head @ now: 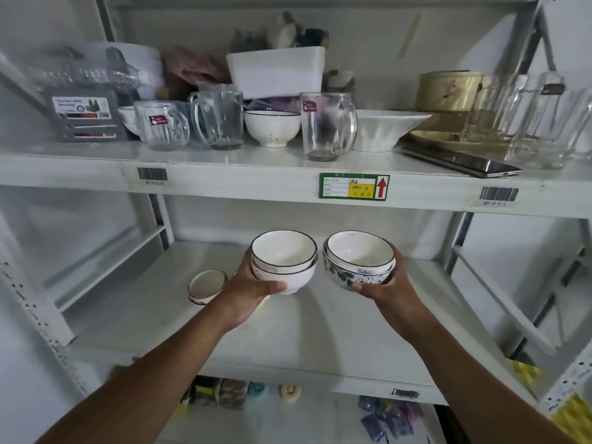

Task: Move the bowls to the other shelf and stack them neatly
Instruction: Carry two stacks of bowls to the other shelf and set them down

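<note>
Midway: left hand (253, 288) and right hand (381, 288) each grip a two-bowl stack (283, 262) above the lower shelf (320, 331), while one bowl (272, 128) waits on the upper shelf (224, 177).

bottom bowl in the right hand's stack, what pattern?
White with dark green leaves and white flowers, on the bottom bowl gripped by the right hand; head view.

A storeroom: white metal shelving (224, 184) with barcode stickers (152, 174) and a stock label (353, 186), glassware (326, 126) crowded above the hands.
</note>
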Demonstrator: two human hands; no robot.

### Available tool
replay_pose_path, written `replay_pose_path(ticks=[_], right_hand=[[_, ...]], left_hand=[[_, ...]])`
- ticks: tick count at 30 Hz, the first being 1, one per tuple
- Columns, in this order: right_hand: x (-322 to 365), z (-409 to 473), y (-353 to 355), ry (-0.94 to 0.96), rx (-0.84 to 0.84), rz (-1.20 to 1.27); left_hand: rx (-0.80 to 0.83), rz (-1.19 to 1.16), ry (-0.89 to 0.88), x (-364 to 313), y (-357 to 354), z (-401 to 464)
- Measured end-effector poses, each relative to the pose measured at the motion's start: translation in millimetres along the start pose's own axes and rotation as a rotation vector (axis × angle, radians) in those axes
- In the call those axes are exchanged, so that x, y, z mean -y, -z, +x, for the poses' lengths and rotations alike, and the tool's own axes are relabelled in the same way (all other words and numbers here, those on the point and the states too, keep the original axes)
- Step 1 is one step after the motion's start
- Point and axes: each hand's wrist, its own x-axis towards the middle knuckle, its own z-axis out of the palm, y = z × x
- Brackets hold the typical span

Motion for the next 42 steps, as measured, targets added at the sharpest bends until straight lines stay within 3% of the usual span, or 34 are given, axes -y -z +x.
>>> replay_pose_path(ticks=[15,22,32,42], right_hand=[[-93,45,20,-0.079,0.009,-0.006],[-132,62,50,-0.128,0.099,-0.076],[-190,61,89,-0.156,0.014,-0.217],[-215,71,107,-0.142,0.053,-0.389]], left_hand=[[-0.010,0.026,0.072,94,51,51],[-0.073,0.063,0.097,149,58,61],[-0.139,0.168,0.048,218,62,71],[-0.171,0.307,0.100,241,73,77]])
